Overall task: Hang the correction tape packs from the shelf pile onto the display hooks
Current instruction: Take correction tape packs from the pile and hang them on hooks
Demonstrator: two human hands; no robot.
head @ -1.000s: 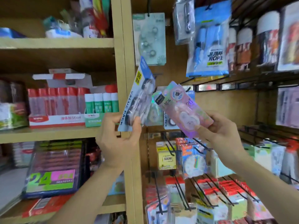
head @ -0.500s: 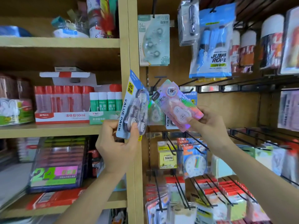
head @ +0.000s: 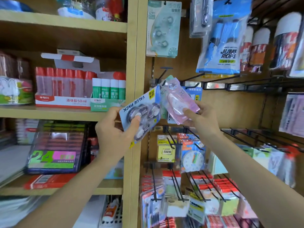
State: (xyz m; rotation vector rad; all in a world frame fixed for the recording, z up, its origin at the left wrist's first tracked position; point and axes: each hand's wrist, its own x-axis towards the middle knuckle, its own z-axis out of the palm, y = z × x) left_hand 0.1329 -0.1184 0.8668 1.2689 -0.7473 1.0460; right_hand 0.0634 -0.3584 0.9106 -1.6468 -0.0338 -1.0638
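Note:
My left hand grips a blue "VALUE PACK" correction tape pack, tilted to the right, thumb across its blister. My right hand pinches the lower corner of a pink correction tape pack. Its top end lies up against a black display hook on the pegboard rail. More packs hang behind it, one blue. A pale green correction tape pack hangs on a hook above.
Glue bottles in a red and white box and green glue sticks stand on the left shelf. A blue jump rope bag hangs upper right. Bare black hooks jut out at the right; stocked hooks with a toy clock fill the lower pegboard.
My right hand has carried the pink pack up and left until its top reaches the hook. My left hand has tilted the blue pack further over to the right.

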